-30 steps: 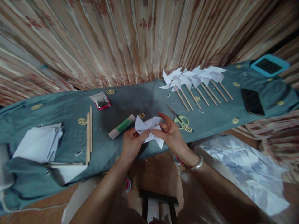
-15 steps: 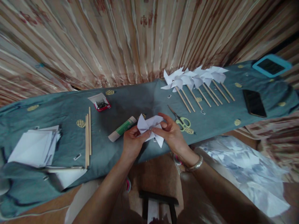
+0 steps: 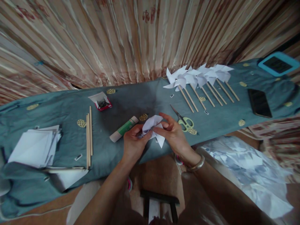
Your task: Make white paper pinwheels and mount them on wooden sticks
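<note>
A white paper pinwheel [image 3: 153, 123] with folded blades is held between my two hands above the front edge of the table. My left hand [image 3: 135, 140] grips its left side, thumb pressed near the centre. On the right side, my right hand [image 3: 174, 132] pinches it, thumb also near the centre and the index finger raised behind the paper. My fingers hide part of the blades and the middle. A green and white glue stick [image 3: 124, 128] lies just left of my left hand. Scissors [image 3: 184, 121] with pale green handles rest beyond my right hand.
Several finished pinwheels on sticks [image 3: 199, 78] lie at the back right, near a black phone [image 3: 259, 102] and a blue-framed device [image 3: 278, 64]. Leftward are a small red box of pins [image 3: 103, 103], wooden sticks [image 3: 89, 137] and stacked paper [image 3: 35, 147]. A plastic bag [image 3: 246, 168] sits lower right.
The pinwheel's left blade has been folded inward, and my left hand has come slightly closer to my right. The camera view has shifted a little.
</note>
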